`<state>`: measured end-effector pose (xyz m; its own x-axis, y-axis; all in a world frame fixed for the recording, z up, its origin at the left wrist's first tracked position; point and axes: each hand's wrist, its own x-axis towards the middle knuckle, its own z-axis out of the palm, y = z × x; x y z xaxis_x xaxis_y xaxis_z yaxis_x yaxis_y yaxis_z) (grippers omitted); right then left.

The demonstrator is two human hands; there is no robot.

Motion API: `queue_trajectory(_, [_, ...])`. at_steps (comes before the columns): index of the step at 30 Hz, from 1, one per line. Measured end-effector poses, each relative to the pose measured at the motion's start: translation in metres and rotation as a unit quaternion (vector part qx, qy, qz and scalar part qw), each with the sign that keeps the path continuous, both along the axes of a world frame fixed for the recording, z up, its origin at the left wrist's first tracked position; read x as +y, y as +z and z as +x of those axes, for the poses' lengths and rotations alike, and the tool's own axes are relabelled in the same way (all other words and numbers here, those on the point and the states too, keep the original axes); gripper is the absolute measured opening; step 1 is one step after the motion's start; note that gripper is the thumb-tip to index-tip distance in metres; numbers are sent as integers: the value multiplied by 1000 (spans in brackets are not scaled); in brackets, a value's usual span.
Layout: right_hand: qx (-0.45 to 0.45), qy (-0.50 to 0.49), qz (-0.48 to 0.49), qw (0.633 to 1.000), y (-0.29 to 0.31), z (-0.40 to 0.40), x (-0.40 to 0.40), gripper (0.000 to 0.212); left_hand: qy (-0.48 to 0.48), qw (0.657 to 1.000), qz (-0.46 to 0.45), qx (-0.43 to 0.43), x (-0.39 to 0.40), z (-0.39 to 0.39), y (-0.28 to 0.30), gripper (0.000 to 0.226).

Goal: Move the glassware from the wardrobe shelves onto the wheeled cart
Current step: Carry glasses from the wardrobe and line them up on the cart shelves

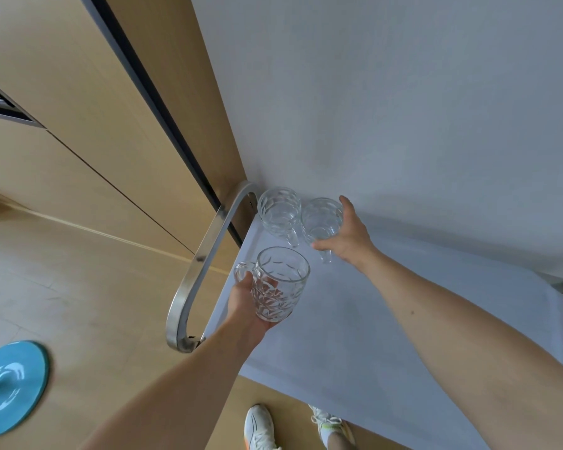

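Head cam, looking down over the cart. My left grip is closed around a dimpled glass mug, palm under and behind its body, the mug's handle sticking out on the thumb side toward the cart's metal handle bar. That mug is tilted and held just above the cart's white surface, near the handle-bar end; I cannot tell whether its base touches. My right grip is wrapped around a second mug, thumb on the near side, fingers curled round the far side, grip closed on the glass. This one sits low at the far end of the surface; contact with the surface is hidden by the grip and the glass itself. Just beside the right grip, on its left, a third mug stands free, touching or almost touching the held one, handle pointing back toward me. It is the far corner piece, close to where the handle bar meets the cart. Between the two grips is bare white surface. Past the right grip is a pale wall; past the left grip, wood wardrobe panels and tan floor. Well off to the left of the left grip, a blue round object, blurred. White shoes show below the near edge of the cart.
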<state>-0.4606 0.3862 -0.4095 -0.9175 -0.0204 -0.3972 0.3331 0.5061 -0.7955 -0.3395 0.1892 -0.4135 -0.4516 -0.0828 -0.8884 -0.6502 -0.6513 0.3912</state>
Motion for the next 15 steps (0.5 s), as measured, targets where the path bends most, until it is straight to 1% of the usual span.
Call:
queue_trajectory(3, [-9, -4, 27, 1000, 1, 16, 10, 134, -13, 1000, 4, 9, 3, -3, 7, 59])
queue_trajectory(5, [-30, -9, 63, 998, 3, 28, 19, 130, -25, 1000, 7, 16, 4, -6, 11, 62])
queue_trajectory(6, [-46, -15, 76, 996, 4, 34, 24, 122, -30, 999, 7, 18, 6, -7, 14, 63])
queue_trajectory(7, [-60, -23, 84, 994, 6, 41, 28, 109, -36, 999, 6, 21, 7, -8, 17, 63])
queue_trajectory(9, [-71, -51, 85, 993, 12, 53, 32, 74, -48, 998, 3, 33, 12, -10, 22, 60])
queue_trajectory(10, [-63, -74, 85, 992, 16, 58, 32, 57, -54, 998, 1, 38, 14, -11, 25, 58])
queue_trajectory(11, [-53, -99, 88, 990, 22, 62, 31, 43, -62, 997, -2, 42, 18, -13, 29, 56])
queue_trajectory(12, [-49, -119, 85, 988, 27, 65, 29, 39, -69, 997, -11, 44, 21, -15, 32, 53])
queue_trajectory(13, [-64, -134, 60, 987, 33, 68, 27, 42, -77, 996, -30, 46, 24, -16, 35, 50])
queue_trajectory(14, [-104, -147, 5, 984, 41, 70, 25, 48, -86, 994, -54, 47, 27, -17, 38, 46])
queue_trajectory(15, [-160, -155, -67, 973, 49, 72, 23, 56, -96, 991, -82, 49, 30, -18, 40, 42])
